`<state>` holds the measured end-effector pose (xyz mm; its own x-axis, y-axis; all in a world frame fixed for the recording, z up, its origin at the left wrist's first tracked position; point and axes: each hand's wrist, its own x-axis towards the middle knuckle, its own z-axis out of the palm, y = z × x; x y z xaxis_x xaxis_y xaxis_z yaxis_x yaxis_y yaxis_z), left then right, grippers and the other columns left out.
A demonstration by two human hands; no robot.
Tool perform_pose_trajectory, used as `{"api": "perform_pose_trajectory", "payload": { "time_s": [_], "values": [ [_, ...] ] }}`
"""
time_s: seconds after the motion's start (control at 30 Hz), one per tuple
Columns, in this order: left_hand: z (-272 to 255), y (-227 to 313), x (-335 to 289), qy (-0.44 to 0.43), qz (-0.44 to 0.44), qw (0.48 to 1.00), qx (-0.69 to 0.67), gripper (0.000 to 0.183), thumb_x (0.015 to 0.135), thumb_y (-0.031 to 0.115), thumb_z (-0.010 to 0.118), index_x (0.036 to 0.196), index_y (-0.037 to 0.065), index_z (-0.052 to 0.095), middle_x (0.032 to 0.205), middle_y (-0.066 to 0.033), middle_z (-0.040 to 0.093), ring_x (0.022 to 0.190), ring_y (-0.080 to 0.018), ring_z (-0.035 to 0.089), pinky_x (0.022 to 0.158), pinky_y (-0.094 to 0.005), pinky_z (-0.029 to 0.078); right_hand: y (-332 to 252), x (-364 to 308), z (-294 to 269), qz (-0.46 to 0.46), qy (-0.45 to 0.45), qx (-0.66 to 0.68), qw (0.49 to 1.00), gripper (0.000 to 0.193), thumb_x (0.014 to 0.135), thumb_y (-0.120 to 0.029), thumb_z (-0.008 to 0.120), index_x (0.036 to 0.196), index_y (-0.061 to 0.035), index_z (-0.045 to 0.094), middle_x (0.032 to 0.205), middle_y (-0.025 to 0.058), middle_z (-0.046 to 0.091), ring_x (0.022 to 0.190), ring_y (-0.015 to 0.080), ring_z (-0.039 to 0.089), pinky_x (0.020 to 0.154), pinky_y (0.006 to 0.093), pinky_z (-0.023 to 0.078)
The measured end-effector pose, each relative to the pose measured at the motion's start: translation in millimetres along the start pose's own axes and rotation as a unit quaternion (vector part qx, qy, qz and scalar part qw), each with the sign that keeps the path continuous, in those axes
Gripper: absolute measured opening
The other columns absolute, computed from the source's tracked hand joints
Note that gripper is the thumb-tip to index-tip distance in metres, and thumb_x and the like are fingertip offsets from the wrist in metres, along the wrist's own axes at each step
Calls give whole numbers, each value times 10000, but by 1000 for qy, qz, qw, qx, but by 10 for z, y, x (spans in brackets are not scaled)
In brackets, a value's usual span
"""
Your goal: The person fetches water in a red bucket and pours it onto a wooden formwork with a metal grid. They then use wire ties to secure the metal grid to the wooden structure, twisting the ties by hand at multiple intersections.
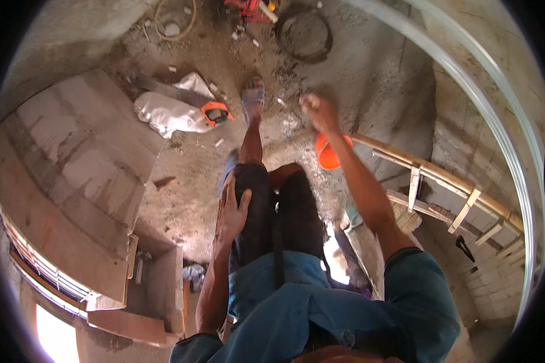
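My left hand (231,212) lies on my left thigh, just above the knee, with the fingers stretched out and the thumb apart. My right arm reaches forward, and its hand (318,112) is held in front of me with the fingers curled in. It is slightly blurred, and nothing shows in it. Below that wrist, partly covered by the forearm, is an orange bucket (327,156). Ahead to the left, a handsaw with an orange handle (217,113) lies on a crumpled white sack (166,112).
Wooden ladder (415,187) leans at the right, beyond long curved-looking metal strips (496,91). Large boards (85,139) stand at left, near an open box-like compartment (163,284). A dark hoop (330,42) and a red object (248,11) lie ahead on the debris-strewn floor.
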<state>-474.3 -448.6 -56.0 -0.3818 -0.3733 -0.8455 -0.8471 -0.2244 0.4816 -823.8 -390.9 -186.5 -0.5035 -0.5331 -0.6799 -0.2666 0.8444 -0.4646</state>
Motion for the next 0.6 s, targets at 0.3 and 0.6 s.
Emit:
{"api": "perform_pose_trajectory", "payload": {
  "time_s": [0.3,0.6],
  "values": [
    [1094,231,3054,53,18,985,-166,435,1026,341,474,1277,2,580,1247,-268,629,1209,-406,590,1020,-453,452,1305,3299,572,-118,92,-159,976,538,947,-576,572,934,-56,710,754,119,687,677,236,652,615,430,500],
    [2006,-107,4886,80,-15,989,-120,485,1014,430,509,1273,33,617,1223,-208,671,1160,-329,638,982,-392,473,2352,5092,1557,-85,108,-320,937,353,997,-328,599,1002,14,685,792,174,655,658,304,619,583,450,529]
  ]
}}
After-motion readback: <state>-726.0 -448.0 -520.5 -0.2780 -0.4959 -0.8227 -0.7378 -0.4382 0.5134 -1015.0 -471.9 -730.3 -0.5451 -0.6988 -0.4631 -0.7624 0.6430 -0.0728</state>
